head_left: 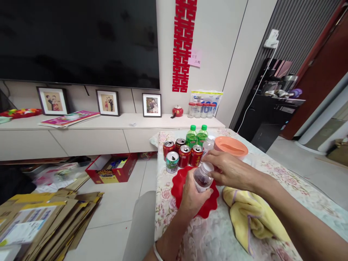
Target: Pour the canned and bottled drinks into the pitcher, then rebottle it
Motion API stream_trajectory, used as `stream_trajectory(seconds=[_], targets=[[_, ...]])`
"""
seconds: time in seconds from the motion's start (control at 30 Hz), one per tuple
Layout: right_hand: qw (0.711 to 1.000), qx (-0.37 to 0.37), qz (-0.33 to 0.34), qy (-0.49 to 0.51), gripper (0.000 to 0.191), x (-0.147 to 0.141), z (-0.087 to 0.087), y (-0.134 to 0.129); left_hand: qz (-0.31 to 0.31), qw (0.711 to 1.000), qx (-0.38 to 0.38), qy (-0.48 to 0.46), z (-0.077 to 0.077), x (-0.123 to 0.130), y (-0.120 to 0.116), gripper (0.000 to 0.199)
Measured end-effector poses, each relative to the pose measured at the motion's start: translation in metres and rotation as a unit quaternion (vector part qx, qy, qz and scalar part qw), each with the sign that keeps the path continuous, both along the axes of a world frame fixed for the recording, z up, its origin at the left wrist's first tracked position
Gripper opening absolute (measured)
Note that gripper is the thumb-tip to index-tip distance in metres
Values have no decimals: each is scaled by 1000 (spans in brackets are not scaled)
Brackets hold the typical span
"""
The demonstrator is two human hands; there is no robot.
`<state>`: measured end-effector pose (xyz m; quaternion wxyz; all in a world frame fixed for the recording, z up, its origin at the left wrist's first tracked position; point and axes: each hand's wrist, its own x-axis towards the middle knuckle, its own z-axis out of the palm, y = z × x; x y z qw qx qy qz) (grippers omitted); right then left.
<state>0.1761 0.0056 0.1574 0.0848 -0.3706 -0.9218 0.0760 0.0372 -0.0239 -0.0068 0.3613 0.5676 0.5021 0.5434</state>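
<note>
The small clear bottle (202, 178), with dark contents and a white cap (207, 167), is held above the red scalloped plate (178, 188). The left hand (191, 195) is wrapped around its body; the right hand (221, 168) has its fingers narrowed at the cap, touching it. Just beyond the plate stand 5 cans: 4 dark or red ones (184, 156) and 1 green-and-white can (172, 162) nearest the plate's left edge. Behind them are 2 green-capped bottles (191, 137), and beside these, 1 clear bottle (208, 144) with a white cap, partly hidden by the right hand. An orange bowl (231, 145) sits to the right of it. A crumpled yellow cloth (252, 214) lies to the right of the plate. All this rests on the counter (212, 235), under a floral cover. Beyond, on a white cabinet, are 3 framed photos (151, 105), a red pot (177, 111) and 4 red-lidded jars (197, 110).
</note>
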Motion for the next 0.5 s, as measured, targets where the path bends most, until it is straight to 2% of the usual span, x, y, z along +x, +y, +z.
stream_trajectory(seconds=[0.1, 0.23, 0.5], targets=[[1000, -9, 13, -19, 39, -3, 4, 1, 1, 1000, 2, -12, 0, 0, -1, 67], [999, -8, 15, -34, 30, -3, 4, 2, 1, 1000, 1, -20, -2, 0, 0, 67], [996, 22, -36, -72, 9, -7, -2, 1, 1, 1000, -2, -11, -7, 1, 2, 68]])
